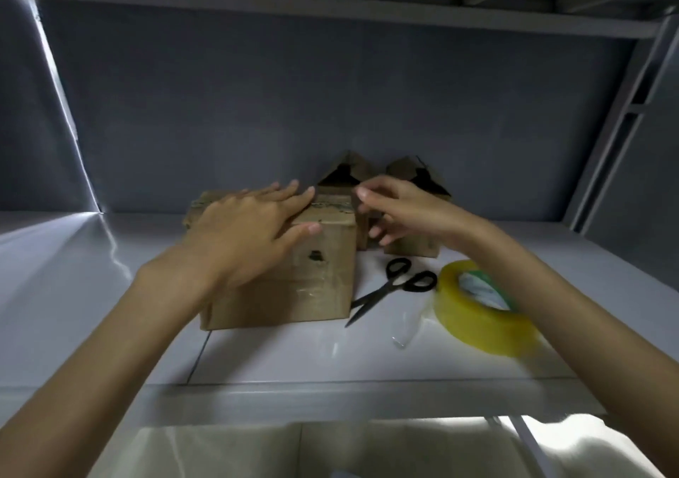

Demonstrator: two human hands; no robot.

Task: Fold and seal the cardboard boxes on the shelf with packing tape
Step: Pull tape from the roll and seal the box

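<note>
A closed cardboard box (294, 290) stands on the white shelf (294, 360), with old tape along its top seam. My left hand (253, 227) lies flat on its top, fingers straight. My right hand (393, 209) hovers just right of the box's far corner with loosely bent fingers and holds nothing. Behind it stand two smaller boxes with raised flaps, one (345, 176) at the back and one (415, 242) to the right. A roll of yellowish packing tape (477, 316) lies at the right, a loose clear strip trailing from it.
Black-handled scissors (389, 286) lie between the big box and the tape roll. The grey back wall (330, 102) is close behind the boxes. Another shelf board (330, 7) runs overhead. A metal upright (617, 124) stands at the right. The shelf's front edge (330, 400) is near me.
</note>
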